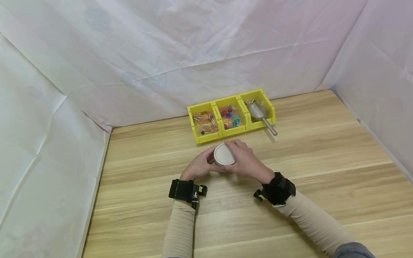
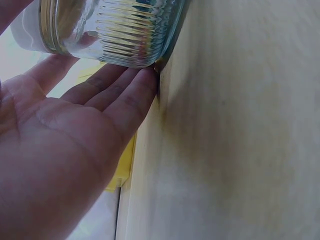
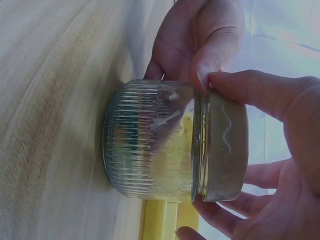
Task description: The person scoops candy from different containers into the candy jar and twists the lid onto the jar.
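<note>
A ribbed glass jar (image 3: 145,142) stands upright on the wooden table, with a pale lid (image 1: 224,154) on its mouth. Small colourful pieces show dimly through the lower glass. My left hand (image 1: 199,165) holds the jar from the left; its fingers lie along the far side and its thumb is near the rim. From the right, my right hand (image 1: 247,160) grips the lid's edge between thumb and fingers. The left wrist view shows the glass body (image 2: 125,30) against the left fingertips; the right wrist view shows the lid's side (image 3: 227,150).
Behind the jar, a row of three yellow bins (image 1: 232,131) holds small pieces: mixed wrapped-looking bits at left, coloured beads in the middle, pale ones at right. A metal scoop (image 1: 270,127) leans in the right bin, its handle over the front. White cloth (image 1: 188,40) encloses the table.
</note>
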`<state>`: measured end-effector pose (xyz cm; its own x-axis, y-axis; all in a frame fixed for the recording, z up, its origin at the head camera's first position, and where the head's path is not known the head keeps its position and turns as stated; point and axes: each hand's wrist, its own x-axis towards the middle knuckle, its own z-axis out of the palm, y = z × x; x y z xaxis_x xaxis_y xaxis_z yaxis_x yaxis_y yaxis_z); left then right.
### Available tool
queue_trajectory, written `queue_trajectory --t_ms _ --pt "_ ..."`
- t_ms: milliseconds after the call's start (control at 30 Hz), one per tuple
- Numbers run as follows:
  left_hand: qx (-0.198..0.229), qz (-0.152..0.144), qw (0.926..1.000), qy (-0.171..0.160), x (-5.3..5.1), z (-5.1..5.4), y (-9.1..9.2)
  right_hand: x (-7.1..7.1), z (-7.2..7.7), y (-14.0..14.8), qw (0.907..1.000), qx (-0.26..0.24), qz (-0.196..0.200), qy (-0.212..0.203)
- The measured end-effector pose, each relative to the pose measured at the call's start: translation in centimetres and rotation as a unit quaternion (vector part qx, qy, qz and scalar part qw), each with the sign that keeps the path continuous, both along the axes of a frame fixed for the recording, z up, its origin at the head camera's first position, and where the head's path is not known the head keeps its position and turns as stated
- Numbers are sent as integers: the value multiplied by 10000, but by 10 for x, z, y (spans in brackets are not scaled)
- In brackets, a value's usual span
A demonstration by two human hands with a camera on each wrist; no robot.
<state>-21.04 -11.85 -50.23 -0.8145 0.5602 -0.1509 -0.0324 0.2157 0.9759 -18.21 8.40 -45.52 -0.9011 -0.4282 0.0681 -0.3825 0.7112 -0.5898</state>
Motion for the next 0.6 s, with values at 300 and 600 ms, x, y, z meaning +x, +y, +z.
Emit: queue_trajectory --t_ms 300,600 --pt "-8 26 10000 -46 2 4 0 1 2 0 10000 -46 12 15" --pt "-70 37 10000 29 0 -1 0 0 3 1 10000 29 38 -76"
